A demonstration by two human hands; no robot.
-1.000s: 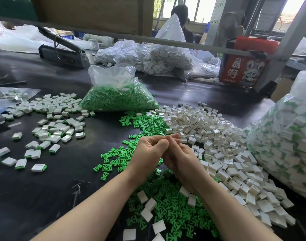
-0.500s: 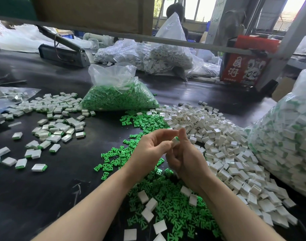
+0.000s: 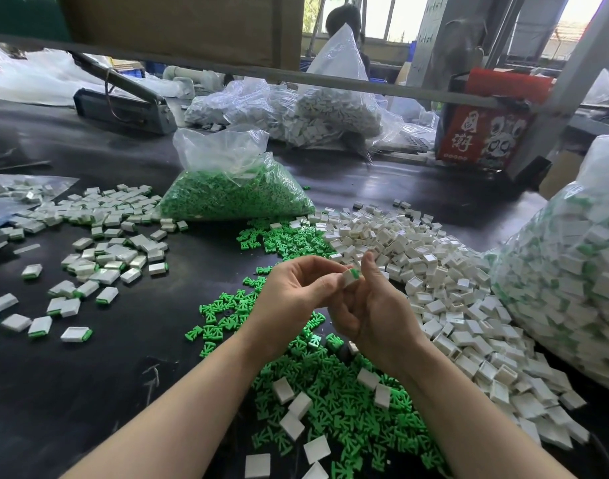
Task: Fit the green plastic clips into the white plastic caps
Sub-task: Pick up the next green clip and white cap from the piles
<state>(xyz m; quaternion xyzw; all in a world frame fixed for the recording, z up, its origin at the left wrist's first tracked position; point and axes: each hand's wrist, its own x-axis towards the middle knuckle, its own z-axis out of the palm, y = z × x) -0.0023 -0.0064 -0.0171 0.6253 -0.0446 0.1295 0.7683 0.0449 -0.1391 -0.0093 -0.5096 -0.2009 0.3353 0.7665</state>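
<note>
Over the dark table, my left hand [image 3: 292,292] and my right hand [image 3: 375,309] meet at one white cap [image 3: 348,278] with a green clip [image 3: 356,273] showing at its top edge. Left fingertips pinch the cap from the left; my right thumb and fingers hold it from the right. Loose green clips [image 3: 334,409] lie spread beneath my wrists. A large heap of empty white caps [image 3: 444,288] lies to the right. Fitted caps with green edges [image 3: 99,257] are scattered at the left.
A clear bag of green clips [image 3: 234,191] stands behind the hands. A big bag of fitted caps [image 3: 565,292] fills the right edge. Bags of white parts [image 3: 296,108], a heat sealer [image 3: 123,102] and a red box [image 3: 482,136] sit at the back. A person is beyond the shelf rail.
My hands were clasped tightly together a second ago. They have opened apart slightly and lifted, so the white cap with its green clip now shows between the fingertips.
</note>
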